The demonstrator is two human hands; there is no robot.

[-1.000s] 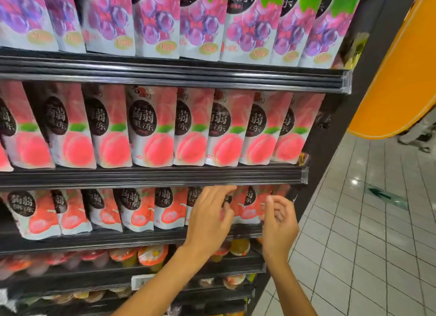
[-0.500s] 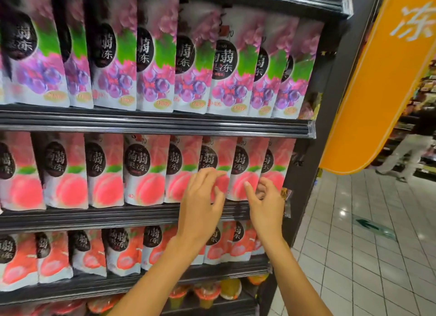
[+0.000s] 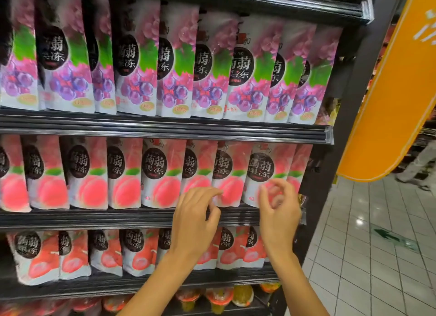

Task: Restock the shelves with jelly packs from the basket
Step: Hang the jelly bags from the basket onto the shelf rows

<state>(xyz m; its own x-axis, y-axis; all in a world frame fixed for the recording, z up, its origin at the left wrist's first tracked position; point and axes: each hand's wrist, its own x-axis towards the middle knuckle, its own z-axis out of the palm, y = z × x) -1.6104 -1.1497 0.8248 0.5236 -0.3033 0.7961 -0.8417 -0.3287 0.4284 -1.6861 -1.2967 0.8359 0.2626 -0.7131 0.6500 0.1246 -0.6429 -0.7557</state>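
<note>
Black store shelves (image 3: 94, 217) face me, nine peach jelly packs (image 3: 162, 174) across the middle row. My left hand (image 3: 195, 221) and right hand (image 3: 278, 214) hover before them, fingers loosely curled, holding nothing.

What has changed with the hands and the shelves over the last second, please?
Both hands rose from the lower pack row to the peach packs; the left hand lay flat on them, and now it and the right hand are loosely curled before them, gripping nothing. The packs stayed in place.
</note>
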